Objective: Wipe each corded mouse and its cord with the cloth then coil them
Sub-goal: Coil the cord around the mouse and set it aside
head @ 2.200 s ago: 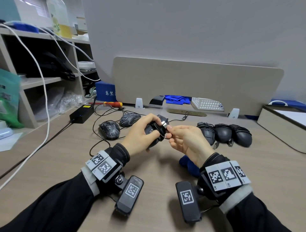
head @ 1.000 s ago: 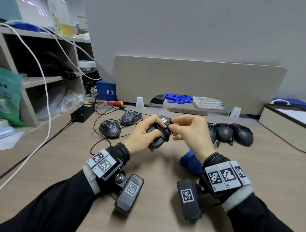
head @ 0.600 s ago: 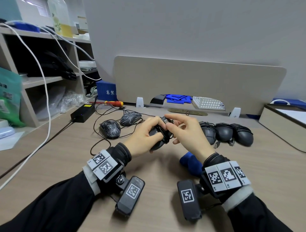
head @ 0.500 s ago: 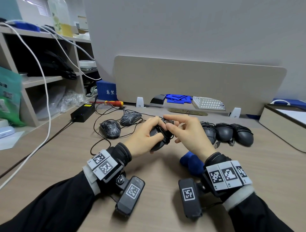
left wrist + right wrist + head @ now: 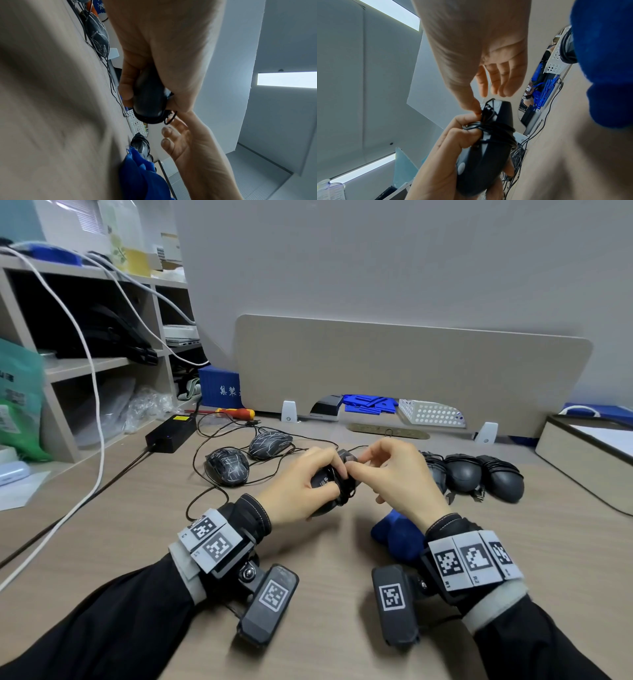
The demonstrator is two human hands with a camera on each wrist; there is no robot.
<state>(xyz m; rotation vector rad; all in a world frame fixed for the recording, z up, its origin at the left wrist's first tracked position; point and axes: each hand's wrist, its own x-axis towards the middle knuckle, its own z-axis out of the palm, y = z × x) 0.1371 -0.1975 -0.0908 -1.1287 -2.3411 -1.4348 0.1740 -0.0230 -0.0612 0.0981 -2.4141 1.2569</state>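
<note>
Even, cool indoor light fills the head view, and soft shadows lie on the bench (image 5: 342, 594) just under the wrists; the shelf (image 5: 89, 364) lines at the left edge bow from wide-angle distortion. In both wrist views bright ceiling light panels (image 5: 288, 79) glare white. There the near bench is smeared out of focus, and the blue cloth (image 5: 606, 65) is a soft blur.

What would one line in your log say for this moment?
left hand: grips mouse | right hand: pinches wrapped cord | blue cloth: on desk
</note>
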